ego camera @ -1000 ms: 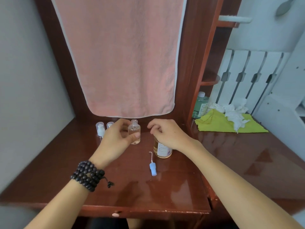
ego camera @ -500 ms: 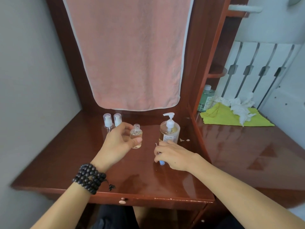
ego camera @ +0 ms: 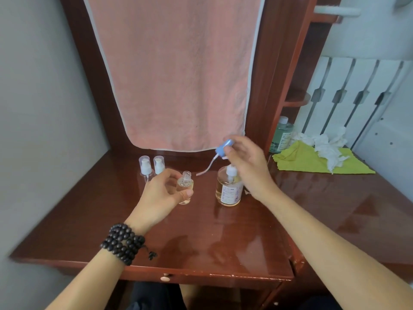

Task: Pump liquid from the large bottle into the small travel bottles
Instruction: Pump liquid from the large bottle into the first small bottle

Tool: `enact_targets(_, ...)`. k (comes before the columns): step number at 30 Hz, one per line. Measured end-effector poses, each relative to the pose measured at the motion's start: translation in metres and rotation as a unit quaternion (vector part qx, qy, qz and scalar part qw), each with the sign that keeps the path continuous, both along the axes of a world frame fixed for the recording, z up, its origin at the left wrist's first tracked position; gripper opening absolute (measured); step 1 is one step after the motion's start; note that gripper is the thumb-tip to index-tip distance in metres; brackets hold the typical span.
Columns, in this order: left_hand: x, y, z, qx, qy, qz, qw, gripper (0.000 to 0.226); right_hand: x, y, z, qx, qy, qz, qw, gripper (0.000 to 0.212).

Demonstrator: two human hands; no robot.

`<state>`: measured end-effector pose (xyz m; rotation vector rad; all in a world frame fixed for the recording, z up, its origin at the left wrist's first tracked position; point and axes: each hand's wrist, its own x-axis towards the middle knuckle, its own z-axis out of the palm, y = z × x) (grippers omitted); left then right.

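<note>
Open small travel bottle (ego camera: 185,187) stands on the desk (ego camera: 201,231), gripped by the left hand (ego camera: 164,194). Right hand (ego camera: 247,163) pinches a blue spray cap (ego camera: 223,148) aloft (tube dangling), above the large bottle (ego camera: 229,190) just right. Two capped bottles (ego camera: 152,166) wait behind.

1. A pink towel (ego camera: 176,72) hangs down the back of the red-brown wooden counter (ego camera: 201,238).
2. A green bottle with a white cap (ego camera: 280,136) stands at the right.
3. Just beside it lies a yellow-green cloth (ego camera: 312,163), with crumpled white tissues (ego camera: 324,144) on top.
4. A white radiator (ego camera: 357,92) stands behind them.
</note>
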<state>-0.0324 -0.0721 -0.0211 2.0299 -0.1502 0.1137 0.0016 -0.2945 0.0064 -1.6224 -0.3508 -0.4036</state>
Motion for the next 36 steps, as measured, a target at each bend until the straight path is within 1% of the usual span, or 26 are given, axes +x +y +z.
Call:
enact_targets(1, 0.0, -0.001, -0.001, 0.001, 0.001, -0.002, 1.0, 0.03, 0.0, -0.002, 0.009, 0.019, -0.001, 0.0, 1.0, 0.015)
enact_targets(5, 0.002, -0.006, -0.004, 0.015, -0.005, -0.011, 1.0, 0.031, -0.002, -0.004, 0.03, -0.006, -0.014, 0.016, 1.0, 0.018)
enact_targets(15, 0.005, -0.016, -0.004, 0.013, -0.009, -0.026, 1.0, 0.03, -0.006, 0.005, 0.018, -0.115, -0.034, -0.034, 0.992, 0.019)
enact_targets(17, 0.005, -0.017, -0.005, 0.016, -0.009, -0.028, 0.999, 0.03, -0.006, 0.006, 0.019, -0.131, -0.035, -0.025, 0.99, 0.02)
enact_targets(22, 0.006, -0.024, -0.007, 0.02, -0.012, -0.042, 0.999, 0.03, -0.004, 0.007, 0.019, -0.19, -0.011, 0.028, 0.981, 0.014)
enact_targets(24, 0.006, -0.027, -0.005, 0.009, -0.02, -0.044, 0.999, 0.031, -0.004, 0.006, 0.019, -0.225, 0.002, 0.045, 0.973, 0.018)
enact_targets(28, 0.006, -0.033, -0.001, -0.015, -0.033, -0.045, 0.998, 0.032, -0.006, 0.0, 0.02, -0.29, 0.023, 0.081, 0.953, 0.033)
enact_targets(36, 0.011, -0.035, -0.006, 0.004, -0.048, -0.045, 0.998, 0.032, 0.001, -0.01, 0.034, -0.435, -0.001, 0.091, 0.896, 0.019)
